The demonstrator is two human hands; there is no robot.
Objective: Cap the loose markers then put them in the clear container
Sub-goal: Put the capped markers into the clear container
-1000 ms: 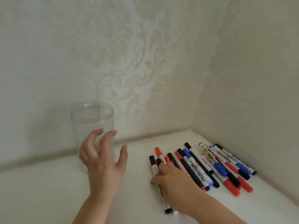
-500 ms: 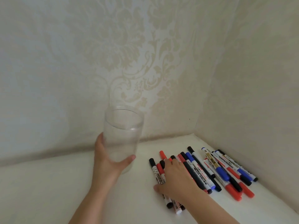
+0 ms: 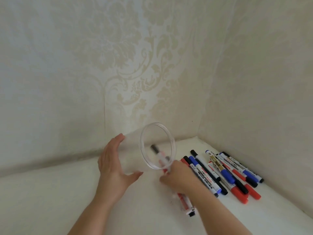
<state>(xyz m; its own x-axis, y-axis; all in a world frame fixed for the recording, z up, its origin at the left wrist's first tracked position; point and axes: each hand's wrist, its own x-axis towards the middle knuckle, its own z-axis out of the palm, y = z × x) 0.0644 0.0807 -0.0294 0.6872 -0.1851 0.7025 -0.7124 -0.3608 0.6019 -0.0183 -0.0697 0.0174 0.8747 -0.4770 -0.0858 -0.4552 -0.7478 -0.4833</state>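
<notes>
My left hand (image 3: pixel 115 168) grips the clear container (image 3: pixel 147 150), which is lifted and tilted so its round mouth faces right. My right hand (image 3: pixel 179 178) is closed on a small bunch of markers (image 3: pixel 160 158). Their black-capped ends poke into the container's mouth, blurred by motion, and their rear ends (image 3: pixel 184 202) stick out below my wrist. A pile of capped red, blue and black markers (image 3: pixel 225 173) lies on the white surface just right of my right hand.
The white surface (image 3: pixel 50 200) sits in a corner between a patterned back wall (image 3: pixel 135 73) and a side wall (image 3: pixel 271 99) close behind the marker pile.
My left hand closed on the container, lifted it and tipped its mouth to the right. My right hand gathered a few markers off the surface and brought their tips into the mouth.
</notes>
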